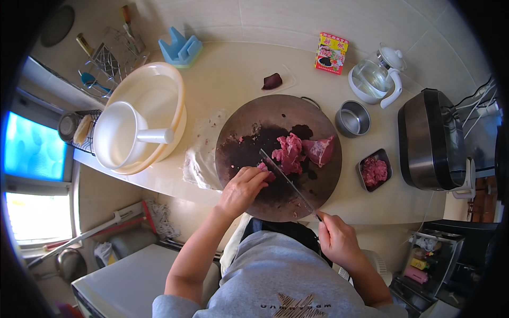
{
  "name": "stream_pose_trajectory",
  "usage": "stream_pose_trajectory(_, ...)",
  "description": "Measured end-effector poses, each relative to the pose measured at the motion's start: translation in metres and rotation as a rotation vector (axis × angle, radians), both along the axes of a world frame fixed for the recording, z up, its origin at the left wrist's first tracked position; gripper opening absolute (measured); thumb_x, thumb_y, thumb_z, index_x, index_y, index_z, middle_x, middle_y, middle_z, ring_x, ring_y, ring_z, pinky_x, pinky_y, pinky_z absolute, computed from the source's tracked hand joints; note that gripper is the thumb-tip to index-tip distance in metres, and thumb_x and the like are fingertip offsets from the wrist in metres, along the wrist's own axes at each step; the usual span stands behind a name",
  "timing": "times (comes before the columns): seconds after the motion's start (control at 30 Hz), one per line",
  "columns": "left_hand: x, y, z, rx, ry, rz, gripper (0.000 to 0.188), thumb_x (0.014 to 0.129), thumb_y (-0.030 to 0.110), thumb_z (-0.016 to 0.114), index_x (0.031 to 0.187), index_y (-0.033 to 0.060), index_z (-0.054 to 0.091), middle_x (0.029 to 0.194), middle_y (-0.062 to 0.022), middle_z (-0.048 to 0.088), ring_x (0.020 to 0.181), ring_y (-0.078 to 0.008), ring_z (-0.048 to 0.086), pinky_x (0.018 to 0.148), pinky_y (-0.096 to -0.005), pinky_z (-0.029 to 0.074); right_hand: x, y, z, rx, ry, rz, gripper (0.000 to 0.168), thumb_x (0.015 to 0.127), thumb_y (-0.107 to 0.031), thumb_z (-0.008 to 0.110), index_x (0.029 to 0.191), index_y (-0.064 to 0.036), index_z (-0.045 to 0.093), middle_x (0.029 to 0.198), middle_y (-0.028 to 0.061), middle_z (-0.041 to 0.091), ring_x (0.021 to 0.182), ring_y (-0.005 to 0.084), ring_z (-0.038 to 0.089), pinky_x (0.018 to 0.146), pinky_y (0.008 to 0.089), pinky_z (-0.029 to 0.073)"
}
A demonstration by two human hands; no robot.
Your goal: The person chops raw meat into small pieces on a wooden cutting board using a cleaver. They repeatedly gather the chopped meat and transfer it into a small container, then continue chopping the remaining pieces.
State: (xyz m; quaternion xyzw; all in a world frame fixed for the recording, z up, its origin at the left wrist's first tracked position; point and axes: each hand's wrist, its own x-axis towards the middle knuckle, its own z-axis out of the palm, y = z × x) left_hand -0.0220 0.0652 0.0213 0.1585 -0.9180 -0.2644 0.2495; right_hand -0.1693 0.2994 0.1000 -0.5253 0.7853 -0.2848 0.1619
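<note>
A round wooden chopping board [254, 113] with dark wet stains lies before me on the counter. My left hand [242, 190] presses a small piece of raw meat [267, 173] against the board, fingertips curled on it. In my right hand [337, 234] is the handle of a knife [292, 183], its thin blade slanting up and left across the board, close beside that piece. Just beyond the blade sit a heap of cut raw meat [289, 153] and a larger uncut chunk [319, 151]. Small scraps are scattered over the stained wood.
Right of the board stand a metal tray of cut meat [374, 171], a round metal bowl [353, 119], a glass kettle [372, 79] and a rice cooker [433, 139]. On the left, a white dipper [119, 137] rests in a large basin [169, 83]. Clear plastic [201, 165] lies beside the board.
</note>
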Motion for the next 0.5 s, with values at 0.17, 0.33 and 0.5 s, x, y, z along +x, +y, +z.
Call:
stream_pose_trajectory(0.17, 0.003, -0.005, -0.008, -0.018, -0.107, -0.082, 0.025, 0.080, 0.007, 0.062, 0.105, 0.0068, 0.064, 0.101, -0.0094, 0.060, 0.098, -0.0280, 0.058, 0.085, -0.0356, 0.049, 0.011, 0.011, -0.001, 0.070, 0.157, 0.072, 0.030, 0.087, -0.012, 0.061, 0.116, -0.006, 0.060, 0.071, 0.0113, 0.057, 0.058, 0.0273, 0.060, 0.053, 0.0375, 0.051)
stream_pose_trajectory(0.33, 0.008, -0.010, -0.014, -0.108, -0.151, -0.132, 0.032, 0.076, 0.004, 0.053, 0.107, 0.0063, 0.063, 0.105, -0.0096, 0.060, 0.104, -0.0285, 0.056, 0.088, -0.0352, 0.050, 0.021, 0.017, -0.002, 0.113, 0.283, 0.079, 0.029, 0.085, -0.015, 0.064, 0.112, -0.005, 0.060, 0.066, 0.0072, 0.054, 0.053, 0.0226, 0.057, 0.048, 0.0344, 0.049)
stream_pose_trajectory(0.5, 0.005, -0.009, -0.013, -0.092, -0.156, -0.169, 0.037, 0.075, 0.004, 0.052, 0.111, 0.0052, 0.062, 0.110, -0.0100, 0.060, 0.105, -0.0295, 0.055, 0.093, -0.0343, 0.048, 0.030, 0.021, 0.001, 0.286, 0.350, 0.046, 0.034, 0.085, -0.015, 0.064, 0.117, -0.006, 0.059, 0.069, 0.0091, 0.056, 0.057, 0.0240, 0.060, 0.050, 0.0368, 0.051)
